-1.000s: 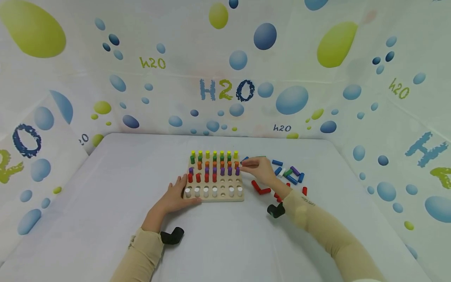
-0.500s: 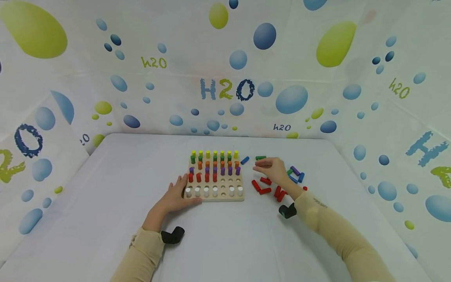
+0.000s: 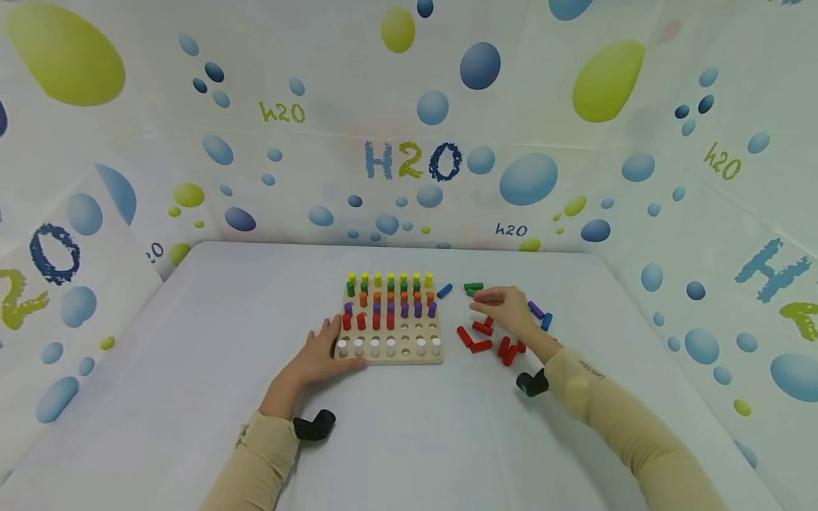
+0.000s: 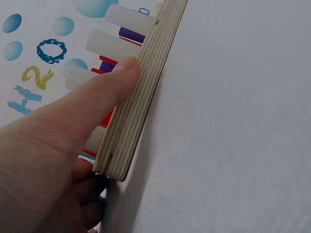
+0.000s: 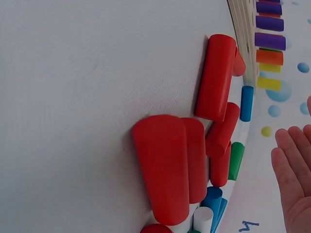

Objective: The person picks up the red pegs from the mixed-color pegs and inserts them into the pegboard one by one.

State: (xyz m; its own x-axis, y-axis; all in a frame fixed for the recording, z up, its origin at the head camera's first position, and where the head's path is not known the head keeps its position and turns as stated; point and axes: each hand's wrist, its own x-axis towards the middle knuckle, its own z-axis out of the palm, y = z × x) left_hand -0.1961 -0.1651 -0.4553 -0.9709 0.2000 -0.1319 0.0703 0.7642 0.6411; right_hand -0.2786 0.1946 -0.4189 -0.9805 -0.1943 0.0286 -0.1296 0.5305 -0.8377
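A wooden pegboard [image 3: 418, 331] bears rows of small cylinder pegs in yellow, green, orange, purple, red and white. My left hand [image 3: 317, 357] grips its near left corner; in the left wrist view the thumb [image 4: 104, 92] lies over the front edge, the other fingers at the side. My right hand [image 3: 509, 309] hovers above the loose pegs right of the board. Its fingers [image 5: 287, 172] are straight in the right wrist view, and no peg shows in them. Beneath it lie several red pegs [image 3: 481, 346], with a purple peg [image 3: 535, 309] and a blue peg [image 3: 546, 321] beyond.
Between board and right hand lies a single blue peg [image 3: 444, 291]. Green pegs [image 3: 473, 286] lie behind the fingertips. Bare holes show in the board's red row, white row and the row between. White cloth [image 3: 192, 341] covers the table, and a patterned sheet [image 3: 307, 177] hangs behind.
My right hand has moved away from the board's right edge, rightward over the loose pegs, uncovering the blue and green pegs behind it. The left hand stays at the board's corner.
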